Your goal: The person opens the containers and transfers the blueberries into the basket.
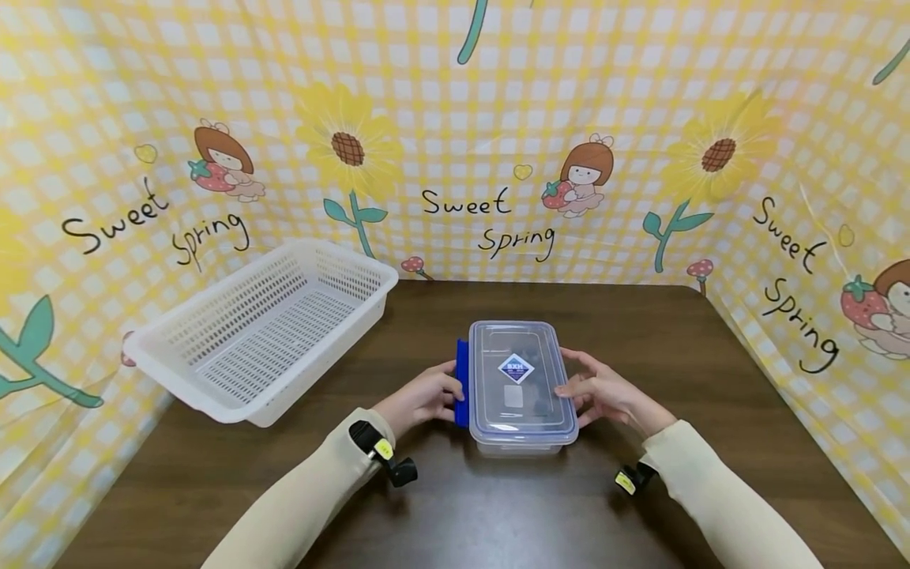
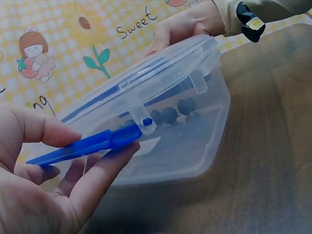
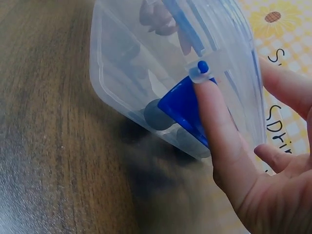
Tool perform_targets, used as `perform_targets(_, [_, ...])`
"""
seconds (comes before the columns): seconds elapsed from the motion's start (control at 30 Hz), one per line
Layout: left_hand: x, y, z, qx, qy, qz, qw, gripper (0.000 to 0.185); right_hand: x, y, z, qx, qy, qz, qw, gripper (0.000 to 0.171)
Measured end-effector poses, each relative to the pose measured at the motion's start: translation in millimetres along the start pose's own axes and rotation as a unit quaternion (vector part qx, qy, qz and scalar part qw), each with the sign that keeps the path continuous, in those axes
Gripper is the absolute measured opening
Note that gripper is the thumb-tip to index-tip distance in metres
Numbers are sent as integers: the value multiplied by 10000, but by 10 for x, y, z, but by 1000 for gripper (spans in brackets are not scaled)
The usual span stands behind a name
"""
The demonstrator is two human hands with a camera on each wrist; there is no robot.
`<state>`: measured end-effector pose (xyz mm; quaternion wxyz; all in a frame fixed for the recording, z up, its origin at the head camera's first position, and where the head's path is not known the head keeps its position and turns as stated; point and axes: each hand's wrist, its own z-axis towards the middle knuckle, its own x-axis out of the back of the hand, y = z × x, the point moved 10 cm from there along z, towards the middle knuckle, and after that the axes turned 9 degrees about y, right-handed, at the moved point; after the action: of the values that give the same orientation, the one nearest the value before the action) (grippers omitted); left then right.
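Yellow-checked cloth (image 1: 465, 142) is hanging behind the brown table (image 1: 512, 521); a white basket (image 1: 320, 363) is standing left of frame. My left hand (image 1: 426, 395) is pinching a blue latch (image 1: 462, 387), reaching inward. Just right of frame centre, the clear container (image 1: 540, 395) is resting; I'm judging it light, stiff, slippery, best held by both sides. My right hand (image 1: 604, 395) is gripping its right edge, fingers spread.

booth-like setting, yellow checked cloth (image 1: 455, 118) on three sides, brown table (image 1: 519, 506)

L fingers (image 2: 100, 180) pinch flipped-out blue latch (image 2: 107, 139) on clr box (image 2: 190, 158) w/ dk round items (image 2: 169, 115) inside.
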<state>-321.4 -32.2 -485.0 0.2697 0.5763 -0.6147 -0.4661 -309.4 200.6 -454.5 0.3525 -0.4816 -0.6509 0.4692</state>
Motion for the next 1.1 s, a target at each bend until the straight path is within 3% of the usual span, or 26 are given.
perform_targets(0.33, [22,-53,-40,-405,-161,303,9986,77,23,-21,-19,98,30,54,9999,93])
perform_targets(0.57, [70,2,-87,-563,295,458,9969,72,31,-54,-71,348,171,-285,9988,88])
perform_targets(0.8, [168,155,-181,-454,667,0,9967,90,34,-69,-155,422,-78,-306,9986,83])
perform_targets(0.97, [98,226,-288,-396,435,-117,9982,93,46,-141,-256,612,-368,-155,9973,84])
perform_targets(1.1, [-17,152,-392,-347,140,-50,9993,94,-13,-120,-326,632,-590,-136,9962,86])
